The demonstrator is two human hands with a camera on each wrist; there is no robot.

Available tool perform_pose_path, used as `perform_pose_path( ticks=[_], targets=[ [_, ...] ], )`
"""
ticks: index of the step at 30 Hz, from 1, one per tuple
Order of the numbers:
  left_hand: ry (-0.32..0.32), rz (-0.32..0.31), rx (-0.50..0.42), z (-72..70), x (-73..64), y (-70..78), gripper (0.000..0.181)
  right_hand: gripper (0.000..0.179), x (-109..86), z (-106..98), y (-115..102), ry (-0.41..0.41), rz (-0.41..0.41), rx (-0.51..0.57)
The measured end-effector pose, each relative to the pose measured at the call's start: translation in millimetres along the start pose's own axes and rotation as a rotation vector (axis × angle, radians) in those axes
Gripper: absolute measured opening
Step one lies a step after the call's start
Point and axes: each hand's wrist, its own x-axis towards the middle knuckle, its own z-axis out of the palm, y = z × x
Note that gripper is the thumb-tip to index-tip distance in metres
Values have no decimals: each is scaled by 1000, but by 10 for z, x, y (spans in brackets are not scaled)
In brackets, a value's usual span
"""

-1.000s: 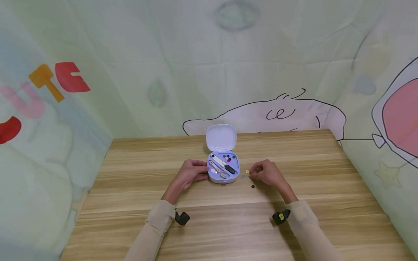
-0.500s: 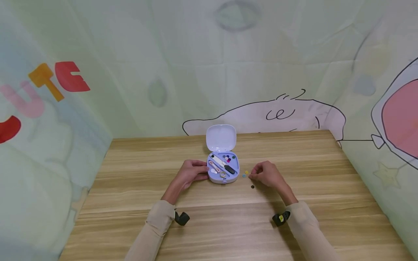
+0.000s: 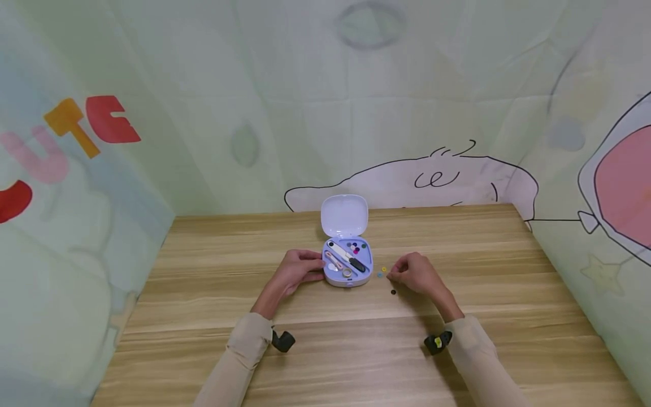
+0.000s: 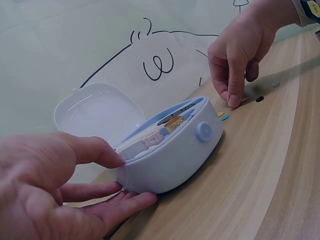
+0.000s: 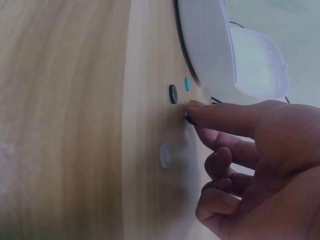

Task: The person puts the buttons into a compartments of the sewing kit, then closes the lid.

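A pale blue-and-white sewing box (image 3: 348, 281) stands on the table with its lid (image 3: 344, 216) raised. Inside lie a black-handled tool (image 3: 357, 264), a rolled tape measure (image 4: 153, 139), a gold thimble (image 4: 174, 123) and several buttons. My left hand (image 3: 296, 271) holds the box by its left side, one digit on the rim and others low against the wall. To the right of the box, my right hand (image 3: 414, 272) pinches a small dark button (image 5: 190, 120) at the tabletop, mostly covered by the fingertips. Beside these fingertips are a yellow button (image 3: 383, 269) and a turquoise button (image 5: 187, 84).
A black button (image 5: 173, 94) and a translucent white button (image 5: 165, 155) lie on the wooden table (image 3: 234, 237) nearer to me. Behind the table hangs a printed cloth backdrop (image 3: 285, 113); the raised lid is close to it.
My right hand has shifted very slightly toward me, its fingertips still together near the yellow and turquoise buttons. The left hand and the box have stayed in place.
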Motion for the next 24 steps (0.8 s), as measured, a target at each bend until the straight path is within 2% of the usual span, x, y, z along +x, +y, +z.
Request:
perform_pose_path(
  ticks=[16,24],
  targets=[
    [-19,5,-11,-9,2,5,33,12,48,-125,-131,4,-46,20],
    [-18,6,-16,-8,0,7,33,14,103,-182,-273,10,-41,32]
  ],
)
